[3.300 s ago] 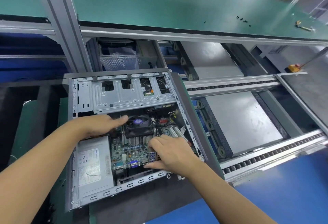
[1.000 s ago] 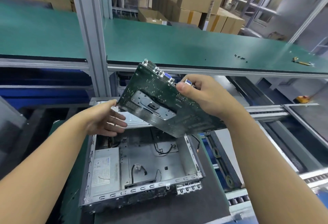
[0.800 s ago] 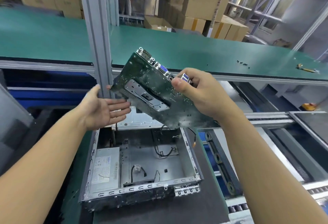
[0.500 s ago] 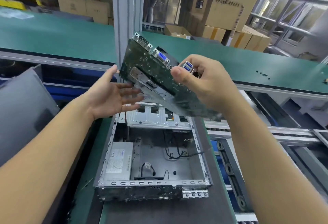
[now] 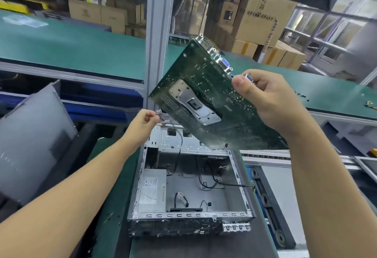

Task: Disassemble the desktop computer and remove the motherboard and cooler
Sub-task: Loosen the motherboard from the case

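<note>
the motherboard (image 5: 204, 98) hangs in the air above the open computer case (image 5: 189, 215), tilted, with its solder side towards the camera. the right hand (image 5: 269, 102) grips it at the port edge: the thumb presses on the back of the board and the fingers curl over the far side, next to a blue usb port (image 5: 250, 78). the left hand (image 5: 142, 123) has its fingers curled and pinches a small pale part (image 5: 160, 112) just beside the board's lower corner; what that part is i cannot tell. the cooler is not in sight; if it is on the board, it sits on the hidden face.

the board is a thin, flat, dark green sheet speckled with tiny solder points, probably prickly to the touch. a smooth grey metal backplate (image 5: 193, 102) lies across its middle, and boxy metal connectors, one of them a blue vga port (image 5: 224, 63), line the upper edge. i judge it stiff but fragile: a twist could crack it, and a cooler would make one face heavy. the bare edges or the sturdy port block look like the safest hold, with the second hand under the opposite edge.

the case is bare stamped steel with slotted rims that look sharp. loose black cables (image 5: 210, 180) and a grey power supply (image 5: 152, 192) lie inside.
</note>
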{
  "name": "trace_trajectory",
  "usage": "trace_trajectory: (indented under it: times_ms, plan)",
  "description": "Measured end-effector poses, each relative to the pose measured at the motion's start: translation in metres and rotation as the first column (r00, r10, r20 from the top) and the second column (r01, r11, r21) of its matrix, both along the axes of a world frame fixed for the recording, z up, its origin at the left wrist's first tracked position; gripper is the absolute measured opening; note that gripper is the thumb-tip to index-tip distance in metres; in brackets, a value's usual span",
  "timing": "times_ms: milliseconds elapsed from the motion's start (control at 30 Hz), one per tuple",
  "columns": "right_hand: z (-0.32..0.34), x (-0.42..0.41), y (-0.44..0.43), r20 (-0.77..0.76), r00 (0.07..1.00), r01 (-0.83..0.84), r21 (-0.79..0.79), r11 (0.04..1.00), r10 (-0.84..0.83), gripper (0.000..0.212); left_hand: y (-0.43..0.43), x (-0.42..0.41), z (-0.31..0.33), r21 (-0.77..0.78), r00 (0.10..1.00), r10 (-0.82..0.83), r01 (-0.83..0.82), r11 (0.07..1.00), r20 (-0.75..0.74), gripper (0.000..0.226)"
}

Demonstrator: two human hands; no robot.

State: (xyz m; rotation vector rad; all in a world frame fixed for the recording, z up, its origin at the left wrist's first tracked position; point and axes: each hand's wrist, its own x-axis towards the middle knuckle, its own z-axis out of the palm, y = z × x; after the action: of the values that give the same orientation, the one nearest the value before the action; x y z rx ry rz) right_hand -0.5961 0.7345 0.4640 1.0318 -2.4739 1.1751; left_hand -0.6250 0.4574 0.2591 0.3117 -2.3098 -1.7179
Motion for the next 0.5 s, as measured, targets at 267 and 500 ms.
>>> trace_trajectory:
  times_ms: [267, 500]
  plan:
    - [-0.011, 0.01, -0.009, 0.032, 0.998, 0.063, -0.033, 0.997, -0.062, 0.051, -0.008, -0.007, -0.027, 0.229, 0.988, -0.079, 0.046, 0.972, 0.137, 0.021]
    - [-0.036, 0.02, -0.066, 0.01, 0.999, -0.035, -0.044, 0.998, 0.036, 0.039, -0.075, 0.016, -0.034, 0.75, 0.974, -0.2, 0.058, 0.659, 0.101, 0.05]
